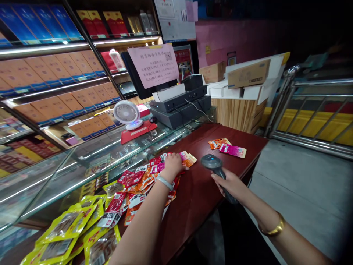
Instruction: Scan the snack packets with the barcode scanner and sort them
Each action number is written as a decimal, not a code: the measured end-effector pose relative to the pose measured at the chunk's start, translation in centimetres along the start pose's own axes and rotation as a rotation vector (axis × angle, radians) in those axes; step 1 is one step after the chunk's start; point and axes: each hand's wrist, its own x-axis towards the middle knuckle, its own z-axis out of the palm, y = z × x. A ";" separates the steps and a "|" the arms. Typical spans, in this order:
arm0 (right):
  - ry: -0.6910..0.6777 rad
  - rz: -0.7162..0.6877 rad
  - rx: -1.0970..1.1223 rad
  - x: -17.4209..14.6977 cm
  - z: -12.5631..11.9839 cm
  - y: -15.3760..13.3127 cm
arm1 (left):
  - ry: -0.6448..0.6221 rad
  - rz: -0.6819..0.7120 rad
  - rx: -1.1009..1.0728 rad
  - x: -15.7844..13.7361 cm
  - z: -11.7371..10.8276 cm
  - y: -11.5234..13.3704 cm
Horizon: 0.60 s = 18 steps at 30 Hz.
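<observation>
My right hand (234, 184) is wrapped round the handle of a dark grey barcode scanner (211, 162), its head raised over the table. My left hand (174, 164) is closed at the far end of a pile of small snack packets (145, 180), fingers curled down among them. A pink packet and an orange packet (190, 160) stick out past its fingers; the fingertips are partly hidden. Nearer to me lie several larger yellow-edged snack bags (66, 224) with clear windows. Apart from the pile, beyond the scanner, are a magenta packet (234, 150) and an orange packet (216, 143).
The dark red table (193, 198) adjoins a glass display counter (82, 162). On the counter are a white fan (127, 113), a red booklet (138, 132) and a monitor with a pink notice (154, 66). Shelves of boxes rise at left; a metal railing (317, 117) stands at right.
</observation>
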 end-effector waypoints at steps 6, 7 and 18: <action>-0.038 -0.037 -0.034 -0.1 0.3 -0.1 | 0.101 -0.033 -0.067 1.5 1.0 -1.0; -0.039 -0.041 -0.037 -0.2 0.3 -0.2 | 0.087 -0.060 -0.076 2.0 1.0 -1.3; -0.041 -0.026 -0.058 -0.2 0.7 -1.3 | -0.031 -0.062 -0.170 5.0 1.3 -3.6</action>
